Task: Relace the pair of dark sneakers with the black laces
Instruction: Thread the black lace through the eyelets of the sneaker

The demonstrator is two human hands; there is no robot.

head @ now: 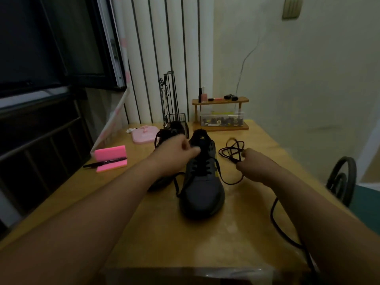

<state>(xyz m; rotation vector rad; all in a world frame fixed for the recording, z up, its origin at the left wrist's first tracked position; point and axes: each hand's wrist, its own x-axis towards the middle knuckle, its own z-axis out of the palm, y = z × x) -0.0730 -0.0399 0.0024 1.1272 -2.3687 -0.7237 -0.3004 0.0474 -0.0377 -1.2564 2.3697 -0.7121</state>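
1. A big wooden table (164, 233) fills the middle of the view, next to a dark window (51, 38).
2. One dark sneaker (202, 188) stands in the middle of the table, with its toe pointing at the person. A black lace (202, 168) crosses its lower holes, and the ends hang loose on both sides.
3. The other sneaker (171, 128) sits just behind it and to the left, partly hidden by the left arm.
4. A wooden shelf (220, 100) stands at the far edge of the table. It has small bottles on top and a clear box (222, 118) below.
5. The left hand (181, 150) is at the top of the near sneaker, with its fingers curled by the tongue. It is blurry there, so I cannot tell if it pinches anything.
6. The right hand (251, 159) is to the right of that sneaker. Its fingers curl round a loose lace (231, 150) — the rest lies in loops on the table, just past the hand.
7. A pink block (111, 155) sits near the left edge, and a black pen (104, 162) lies across it.
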